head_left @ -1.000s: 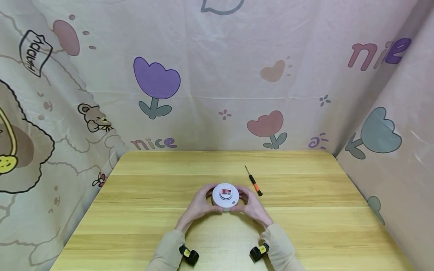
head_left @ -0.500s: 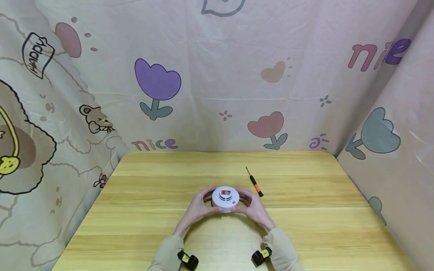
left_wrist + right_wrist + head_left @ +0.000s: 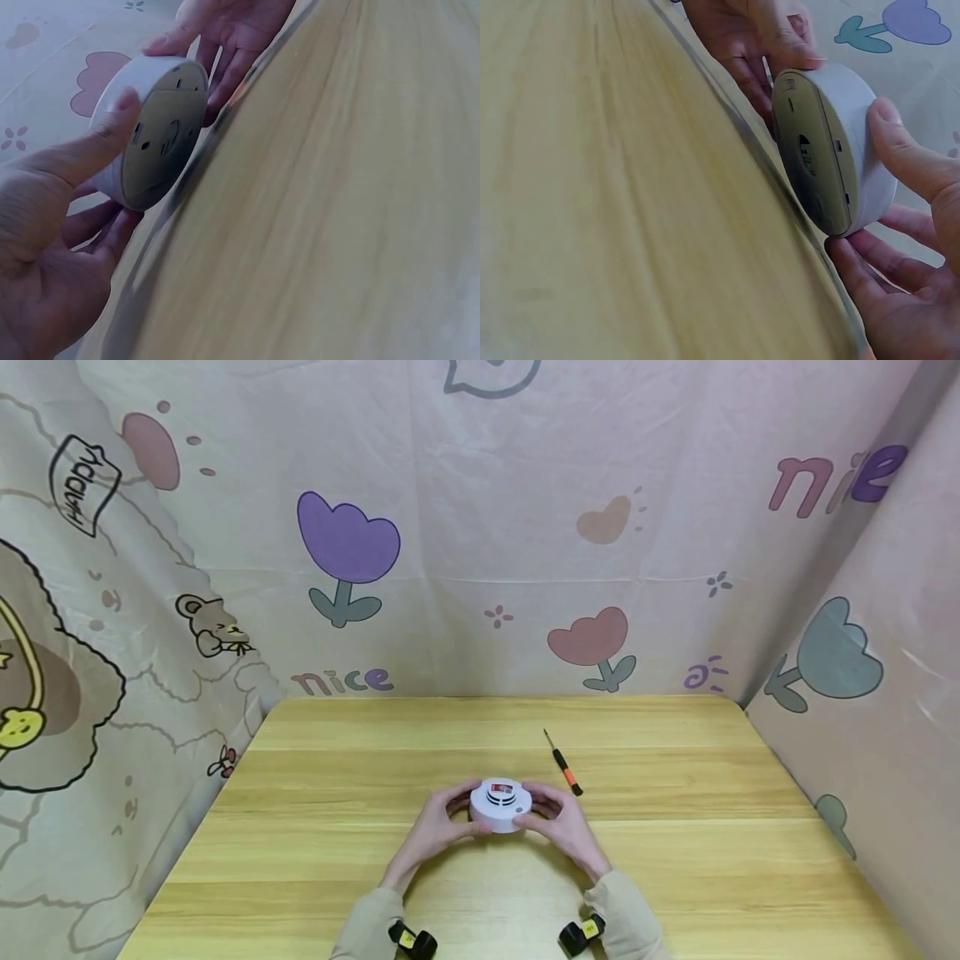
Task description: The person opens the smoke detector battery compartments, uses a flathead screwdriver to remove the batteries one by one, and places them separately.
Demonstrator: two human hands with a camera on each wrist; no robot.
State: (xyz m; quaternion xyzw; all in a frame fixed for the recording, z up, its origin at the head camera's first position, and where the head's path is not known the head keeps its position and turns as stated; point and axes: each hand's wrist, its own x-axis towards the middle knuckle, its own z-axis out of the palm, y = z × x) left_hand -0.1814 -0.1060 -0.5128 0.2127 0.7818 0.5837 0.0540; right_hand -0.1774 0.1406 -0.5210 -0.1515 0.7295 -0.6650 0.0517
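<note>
Between both hands, a round white smoke detector (image 3: 497,814) is held with its vented, red-labelled top tilted up in the head view. The left hand (image 3: 437,822) grips its left side, thumb on the near rim and fingers round the far side. On the opposite side, the right hand (image 3: 562,823) grips in the same way. Both wrist views show the flat underside of the smoke detector (image 3: 166,139), with small slots and a central opening; it is raised off the tabletop. In the right wrist view the right thumb presses the side wall of the smoke detector (image 3: 862,161).
A small screwdriver (image 3: 563,763) with a black and orange handle lies on the wooden table (image 3: 322,793), beyond the right hand. A printed cloth (image 3: 465,510) hangs behind and at both sides of the table. Black wrist cameras (image 3: 414,941) sit at the beige sleeves.
The smoke detector has come slightly nearer the person and tilted, so more of its near side wall shows. Both hands moved with it and keep their hold. The screwdriver stays put.
</note>
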